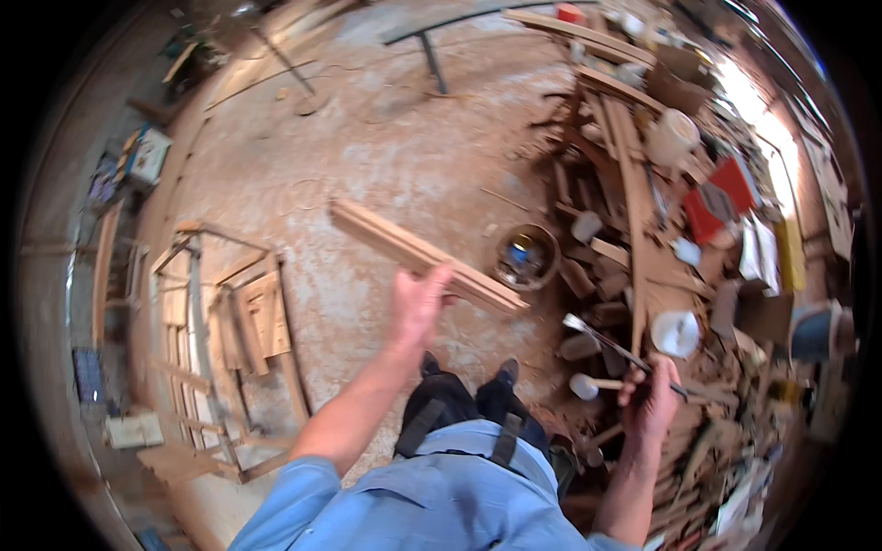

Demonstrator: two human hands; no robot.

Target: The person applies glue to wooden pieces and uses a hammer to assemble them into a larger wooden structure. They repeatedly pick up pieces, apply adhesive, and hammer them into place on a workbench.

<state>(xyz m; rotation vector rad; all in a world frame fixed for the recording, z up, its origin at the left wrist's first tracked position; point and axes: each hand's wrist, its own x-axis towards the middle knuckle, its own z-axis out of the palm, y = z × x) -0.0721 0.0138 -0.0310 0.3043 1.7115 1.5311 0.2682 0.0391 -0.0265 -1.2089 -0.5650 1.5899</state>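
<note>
My left hand (421,303) is closed around a grooved wooden strip (378,231), holding it slantwise above the floor in front of me. The strip's far left end is higher in the picture than its right end. In my right hand (651,397) is a slim brush (608,342) with a dark handle, its pale tip pointing up and left, away from the strip. Just beyond that hand stands a round white tub (675,333). A round bucket (527,258) with blurred contents sits on the floor past the strip's right end.
To the left stands a wooden frame (204,358) with boards in it. On the right, a cluttered bench (634,211) carries a red box (719,199) and a white jug (672,138). Wood offcuts (707,459) pile up at lower right. A dark metal stand (430,60) is at the far end.
</note>
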